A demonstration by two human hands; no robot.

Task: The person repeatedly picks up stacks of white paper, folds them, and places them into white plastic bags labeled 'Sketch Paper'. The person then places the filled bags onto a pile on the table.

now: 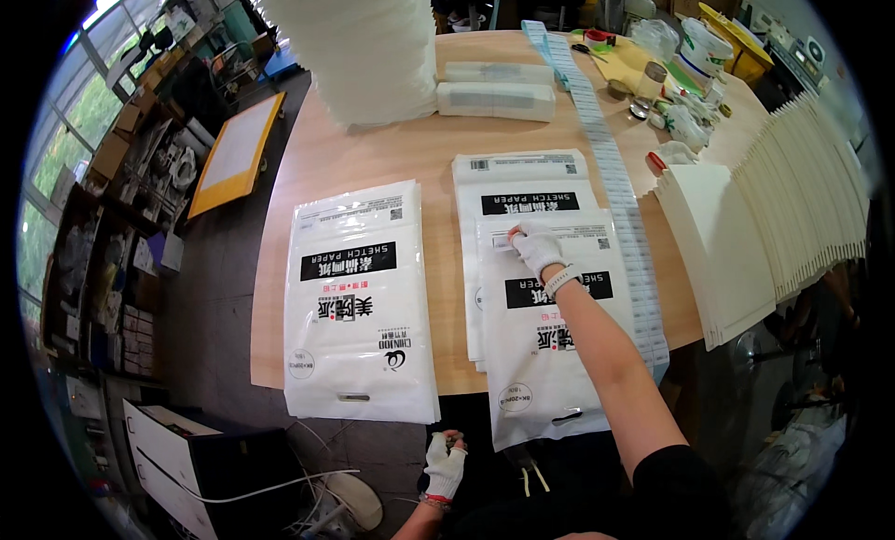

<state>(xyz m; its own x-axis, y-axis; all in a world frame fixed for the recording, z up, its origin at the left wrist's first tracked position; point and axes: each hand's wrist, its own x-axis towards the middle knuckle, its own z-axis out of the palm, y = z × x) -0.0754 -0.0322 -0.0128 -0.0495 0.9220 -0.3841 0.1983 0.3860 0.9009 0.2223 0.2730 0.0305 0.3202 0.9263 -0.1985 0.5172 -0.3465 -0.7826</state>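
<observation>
My right hand (538,248), in a white glove with bare fingertips, rests on the upper part of a white plastic package of sketch paper (522,363). Its fingers are drawn together beside a small pale patch on the plastic; what they pinch, if anything, is too small to tell. That package lies over another sketch paper package (469,181) and juts past the table's near edge. Low in front of the table, my left hand (446,467), gloved the same way, has its fingers curled in with nothing visible in them. Nearby lies a separate sketch paper package (359,260).
A long strip of pale blue labels (611,176) runs down the table (410,153). White sheets (783,214) fan out on the right. A tall white stack (364,55) and wrapped rolls (494,102) stand behind. Tape, jars and a bucket (701,50) crowd the far right.
</observation>
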